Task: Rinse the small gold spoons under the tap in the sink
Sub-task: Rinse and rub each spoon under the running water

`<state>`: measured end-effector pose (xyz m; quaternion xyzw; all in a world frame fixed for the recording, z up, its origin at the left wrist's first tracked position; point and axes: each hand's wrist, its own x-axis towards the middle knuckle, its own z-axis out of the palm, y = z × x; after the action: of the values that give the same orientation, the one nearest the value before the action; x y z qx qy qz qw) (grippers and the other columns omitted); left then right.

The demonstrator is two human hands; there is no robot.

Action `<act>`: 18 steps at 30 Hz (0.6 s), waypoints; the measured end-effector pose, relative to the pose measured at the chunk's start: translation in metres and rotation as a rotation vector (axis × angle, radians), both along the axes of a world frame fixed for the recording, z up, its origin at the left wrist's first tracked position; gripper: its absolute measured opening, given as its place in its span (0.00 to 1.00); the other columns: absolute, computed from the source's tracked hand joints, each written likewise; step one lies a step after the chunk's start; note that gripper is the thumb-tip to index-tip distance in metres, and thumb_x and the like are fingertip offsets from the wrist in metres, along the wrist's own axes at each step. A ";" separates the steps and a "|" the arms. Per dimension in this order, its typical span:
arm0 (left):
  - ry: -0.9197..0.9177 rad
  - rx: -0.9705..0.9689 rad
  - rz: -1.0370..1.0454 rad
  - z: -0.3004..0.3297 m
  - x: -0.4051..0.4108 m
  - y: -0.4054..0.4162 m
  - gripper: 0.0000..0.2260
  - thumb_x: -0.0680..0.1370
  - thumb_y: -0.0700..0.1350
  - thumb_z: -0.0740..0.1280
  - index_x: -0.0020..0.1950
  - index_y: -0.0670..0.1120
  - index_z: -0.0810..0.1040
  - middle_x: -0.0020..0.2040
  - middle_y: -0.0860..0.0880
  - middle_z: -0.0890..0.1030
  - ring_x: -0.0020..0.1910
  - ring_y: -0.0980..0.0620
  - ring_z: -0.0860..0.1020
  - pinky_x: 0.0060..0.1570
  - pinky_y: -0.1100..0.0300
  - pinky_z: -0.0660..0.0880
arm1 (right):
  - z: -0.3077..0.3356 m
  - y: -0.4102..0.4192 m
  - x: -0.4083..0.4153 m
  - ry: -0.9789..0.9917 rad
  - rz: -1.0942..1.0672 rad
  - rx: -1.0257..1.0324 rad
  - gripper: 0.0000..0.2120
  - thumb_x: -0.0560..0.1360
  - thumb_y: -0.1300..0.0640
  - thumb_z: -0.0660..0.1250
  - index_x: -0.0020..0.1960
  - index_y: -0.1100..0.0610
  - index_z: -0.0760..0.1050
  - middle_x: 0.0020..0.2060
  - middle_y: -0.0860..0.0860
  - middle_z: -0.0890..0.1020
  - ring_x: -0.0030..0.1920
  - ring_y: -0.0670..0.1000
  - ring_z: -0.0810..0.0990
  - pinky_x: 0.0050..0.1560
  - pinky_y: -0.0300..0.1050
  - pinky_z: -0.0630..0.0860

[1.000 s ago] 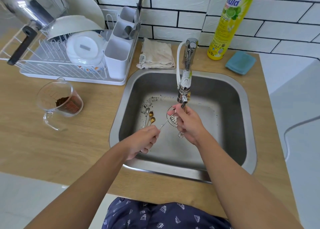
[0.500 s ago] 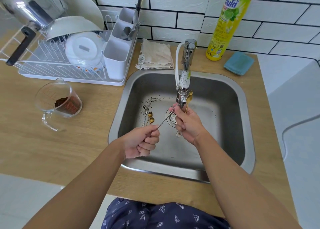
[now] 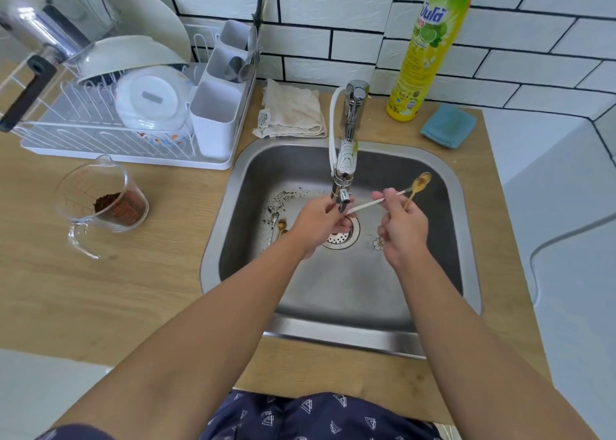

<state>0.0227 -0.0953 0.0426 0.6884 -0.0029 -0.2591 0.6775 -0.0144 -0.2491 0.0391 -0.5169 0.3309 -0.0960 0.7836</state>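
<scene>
My right hand (image 3: 403, 229) is closed on a small gold spoon (image 3: 420, 182), which it holds to the right of the tap nozzle (image 3: 341, 199) with the soiled bowl pointing up. A thin pale spoon handle (image 3: 366, 203) runs from my right fingertips to my left hand (image 3: 316, 223). That hand pinches its other end right under the nozzle. A flower-shaped handle end (image 3: 378, 243) shows below my right hand. More small spoons (image 3: 280, 223), silver and gold, lie on the floor of the sink (image 3: 333, 336), left of the drain (image 3: 346, 236). I cannot tell whether water is running.
Dark grounds (image 3: 283, 196) are scattered on the sink floor at the back left. A glass measuring cup (image 3: 100, 203) with brown powder stands on the counter to the left, with a dish rack (image 3: 116, 133) behind it. A cloth (image 3: 293, 113), a dish-soap bottle (image 3: 423, 56) and a blue sponge (image 3: 448, 126) line the back.
My left hand has risen from the sink's front left to just under the nozzle. My right hand has swung right, away from the tap, carrying the gold spoon.
</scene>
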 end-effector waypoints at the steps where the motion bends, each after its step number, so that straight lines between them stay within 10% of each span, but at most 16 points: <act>1: 0.001 -0.046 -0.033 0.001 0.003 -0.001 0.06 0.82 0.42 0.66 0.57 0.44 0.79 0.42 0.47 0.83 0.32 0.57 0.79 0.39 0.61 0.80 | 0.001 -0.005 0.001 -0.007 -0.028 -0.004 0.10 0.82 0.54 0.68 0.42 0.53 0.82 0.43 0.55 0.88 0.21 0.44 0.60 0.21 0.37 0.60; 7: -0.075 0.142 -0.157 -0.005 0.004 0.014 0.17 0.78 0.52 0.70 0.48 0.36 0.80 0.27 0.51 0.76 0.21 0.57 0.67 0.22 0.65 0.65 | 0.002 -0.011 0.003 0.004 -0.046 -0.004 0.06 0.83 0.54 0.67 0.48 0.55 0.77 0.48 0.53 0.89 0.21 0.44 0.60 0.22 0.37 0.61; 13: -0.065 0.091 -0.200 0.000 0.000 0.012 0.09 0.82 0.43 0.65 0.60 0.44 0.81 0.41 0.52 0.83 0.30 0.57 0.75 0.34 0.63 0.75 | 0.000 0.010 0.003 0.023 -0.004 0.020 0.07 0.83 0.55 0.67 0.48 0.56 0.78 0.48 0.53 0.89 0.21 0.43 0.60 0.22 0.37 0.60; 18: -0.315 0.488 -0.211 -0.001 -0.009 0.034 0.15 0.82 0.57 0.61 0.36 0.56 0.77 0.31 0.57 0.75 0.33 0.57 0.72 0.36 0.58 0.67 | 0.003 0.012 0.002 0.023 0.024 0.005 0.08 0.82 0.55 0.68 0.45 0.55 0.79 0.47 0.54 0.89 0.21 0.43 0.60 0.23 0.37 0.59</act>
<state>0.0135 -0.0612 0.0415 0.8582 -0.1168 -0.2112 0.4530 -0.0127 -0.2376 0.0421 -0.5200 0.3337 -0.0799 0.7822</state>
